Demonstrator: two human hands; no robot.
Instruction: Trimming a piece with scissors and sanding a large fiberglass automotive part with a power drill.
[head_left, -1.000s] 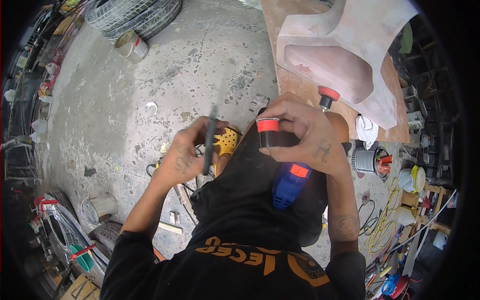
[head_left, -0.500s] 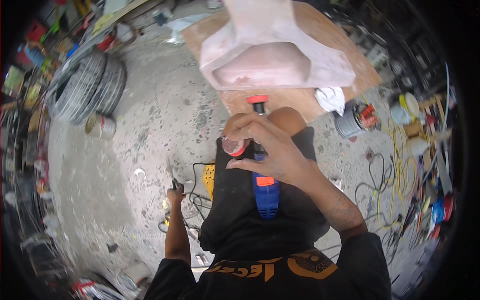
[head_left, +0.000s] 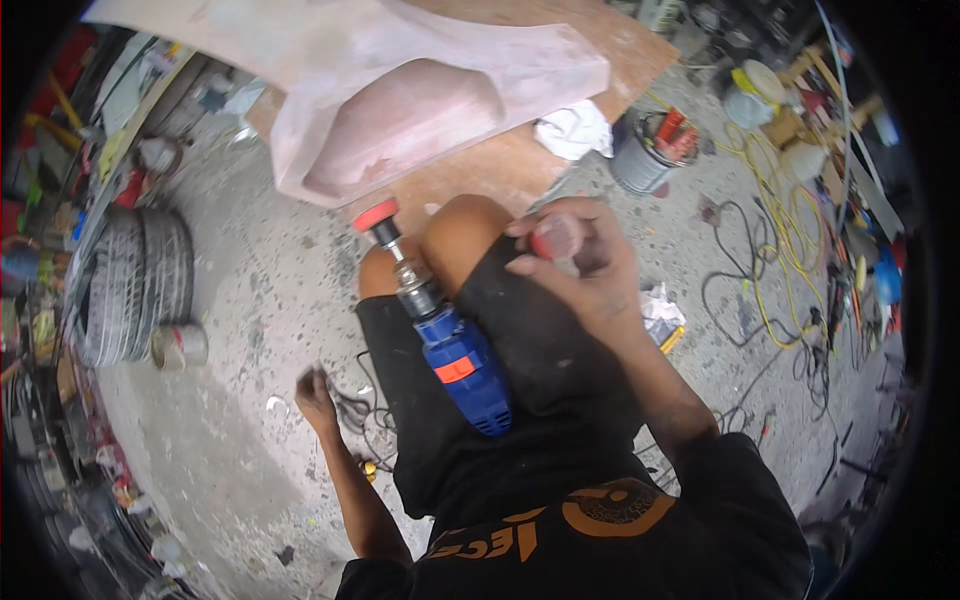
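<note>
My right hand (head_left: 590, 255) is closed, with thumb and fingers gripping a small round sanding disc (head_left: 560, 237), greyish-pink on its face and red at the edge. Lying across my lap is a blue power drill (head_left: 465, 375) with an orange label. Its chuck carries a black and red round backing pad (head_left: 377, 214), near the pinkish-white moulded panel (head_left: 420, 95). Low on the left, my left hand (head_left: 315, 397) hangs near the floor; its fingers are dark and blurred. Close beside it lies a dark looped object (head_left: 350, 410), too blurred to identify.
The panel rests on a brown board (head_left: 640, 55) beside a crumpled white cloth (head_left: 573, 130). To the right stand a metal can (head_left: 635, 165) with red items inside and coiled yellow cord (head_left: 760, 190). Tyres (head_left: 150, 270) and a tin (head_left: 180, 347) stand left on the speckled concrete floor.
The view has turned. My right hand with the sanding disc has moved right, off the drill, which now shows fully. The black-handled tool no longer shows clearly in my left hand.
</note>
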